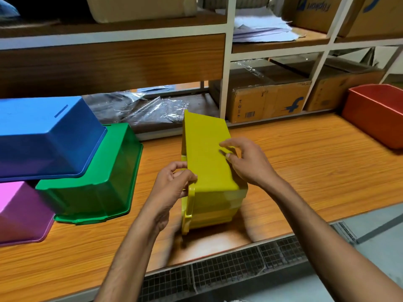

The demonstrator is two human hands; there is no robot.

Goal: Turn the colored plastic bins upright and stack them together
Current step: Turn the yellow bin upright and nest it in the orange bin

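A yellow bin (207, 153) stands on its side in the middle of the wooden table (305, 162), its opening turned left. My left hand (172, 188) grips its rim at the near left. My right hand (248, 162) holds its right edge, fingers pressed on the upper wall. At the left, a blue bin (45, 136) lies upside down, resting on an upside-down green bin (102, 177) and an upside-down purple bin (19, 212). A red bin (375, 114) stands upright at the far right.
A shelf unit (226, 62) rises behind the table, holding cardboard boxes (268, 101), papers and crumpled clear plastic (150, 110). A wire mesh panel (229, 269) runs below the table's front edge.
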